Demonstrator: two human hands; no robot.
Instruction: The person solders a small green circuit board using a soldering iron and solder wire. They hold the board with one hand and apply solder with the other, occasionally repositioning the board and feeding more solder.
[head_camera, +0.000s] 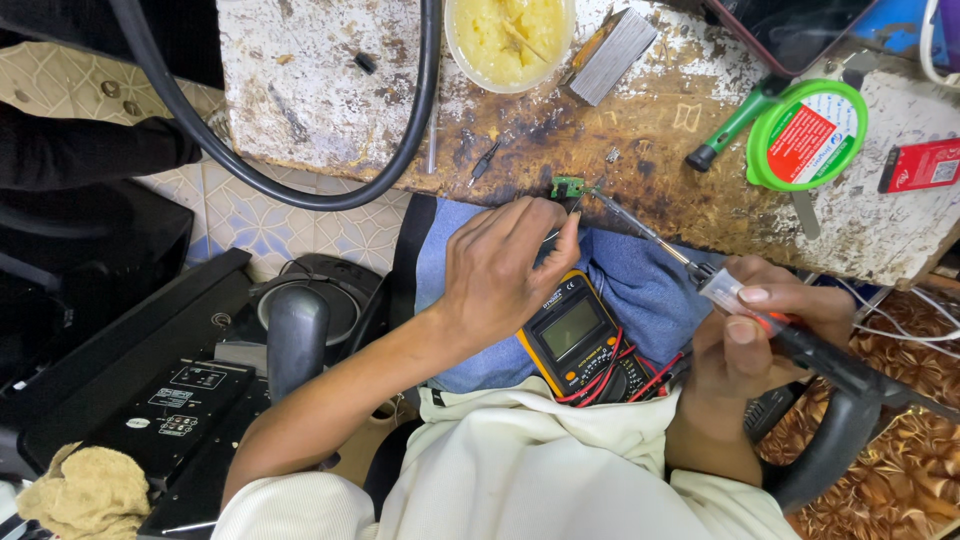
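A small green circuit board (568, 186) lies at the near edge of a worn wooden bench (640, 150). My left hand (500, 275) pinches a thin tool whose end reaches the board. My right hand (760, 340) grips a soldering iron (800, 340); its long metal tip (630, 222) points at the board. On my lap, between my hands, a yellow multimeter (575, 335) with red and black leads rests on blue cloth.
On the bench stand a tub of yellow paste (508, 40), a grey block (610, 55), a green solder-wire spool (808, 135), a green-handled tool (735, 125) and a red packet (920, 165). A black cable (300, 190) loops at left. Black equipment (170, 390) and a rag (90, 495) lie on the floor.
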